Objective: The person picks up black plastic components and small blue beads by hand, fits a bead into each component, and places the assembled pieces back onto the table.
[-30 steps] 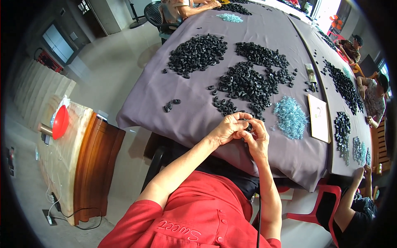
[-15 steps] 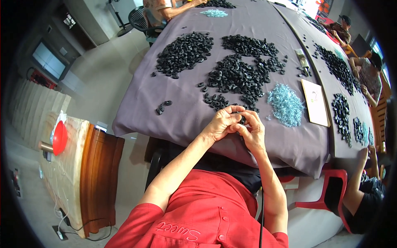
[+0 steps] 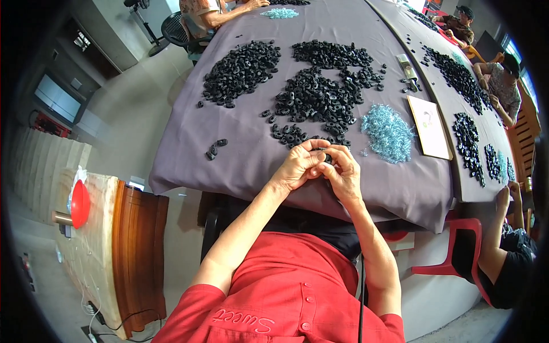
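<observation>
Both hands meet over the table's near edge, with a small black plastic part pinched between them. My left hand is closed, its thumb and fingers pressed together at the part's left side. My right hand closes on the same part with bent fingers and thumb. Most of the part is covered by fingertips. Just beyond the hands lies a large heap of like black parts. To the right of it is a pile of small clear bluish pieces.
A second black heap lies farther left on the grey tablecloth, with a few loose parts nearer. At right are a pale board and a tube. Other people sit around the table; a red chair stands right.
The whole view has shifted slightly, so the table things sit a little farther left and up. My hands stay together; the black part shows less between the fingers.
</observation>
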`<state>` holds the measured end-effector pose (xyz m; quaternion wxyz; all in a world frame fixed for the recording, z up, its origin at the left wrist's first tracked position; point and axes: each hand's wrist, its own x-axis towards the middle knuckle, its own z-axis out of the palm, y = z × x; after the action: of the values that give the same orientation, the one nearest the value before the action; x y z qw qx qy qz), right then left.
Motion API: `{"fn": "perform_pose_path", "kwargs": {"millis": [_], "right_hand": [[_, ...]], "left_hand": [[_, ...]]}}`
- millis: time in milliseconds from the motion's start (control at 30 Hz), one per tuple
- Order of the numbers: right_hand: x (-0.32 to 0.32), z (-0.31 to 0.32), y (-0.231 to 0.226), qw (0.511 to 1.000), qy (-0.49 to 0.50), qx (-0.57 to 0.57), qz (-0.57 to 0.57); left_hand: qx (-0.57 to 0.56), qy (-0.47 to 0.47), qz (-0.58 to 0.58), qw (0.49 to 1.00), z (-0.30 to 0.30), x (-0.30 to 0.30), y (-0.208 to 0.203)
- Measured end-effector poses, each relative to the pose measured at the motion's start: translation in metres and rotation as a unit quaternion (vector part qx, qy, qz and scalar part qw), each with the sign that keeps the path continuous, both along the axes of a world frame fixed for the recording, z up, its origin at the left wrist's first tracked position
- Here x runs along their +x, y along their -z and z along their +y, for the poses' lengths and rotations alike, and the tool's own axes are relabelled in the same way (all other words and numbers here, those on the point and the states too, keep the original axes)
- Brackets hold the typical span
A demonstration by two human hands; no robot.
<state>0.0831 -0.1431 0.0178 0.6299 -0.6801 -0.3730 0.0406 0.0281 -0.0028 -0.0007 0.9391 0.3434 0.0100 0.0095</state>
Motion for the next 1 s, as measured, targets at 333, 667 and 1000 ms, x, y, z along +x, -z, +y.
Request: {"fn": "perform_pose_path", "kwargs": {"millis": [333, 667, 1000], "right_hand": [[0.001, -0.002, -0.006, 0.999, -0.028, 0.020, 0.019], [0.002, 0.000, -0.004, 1.000, -0.020, 0.016, 0.013], [-0.004, -0.003, -0.001, 0.984, -0.057, 0.030, 0.167]], "left_hand": [[-0.007, -0.014, 0.010, 1.000, -0.003, -0.001, -0.005], [0.002, -0.020, 0.012, 1.000, -0.002, -0.002, -0.007], [0.179, -0.123, -0.001, 0.976, -0.002, -0.023, -0.019]]}}
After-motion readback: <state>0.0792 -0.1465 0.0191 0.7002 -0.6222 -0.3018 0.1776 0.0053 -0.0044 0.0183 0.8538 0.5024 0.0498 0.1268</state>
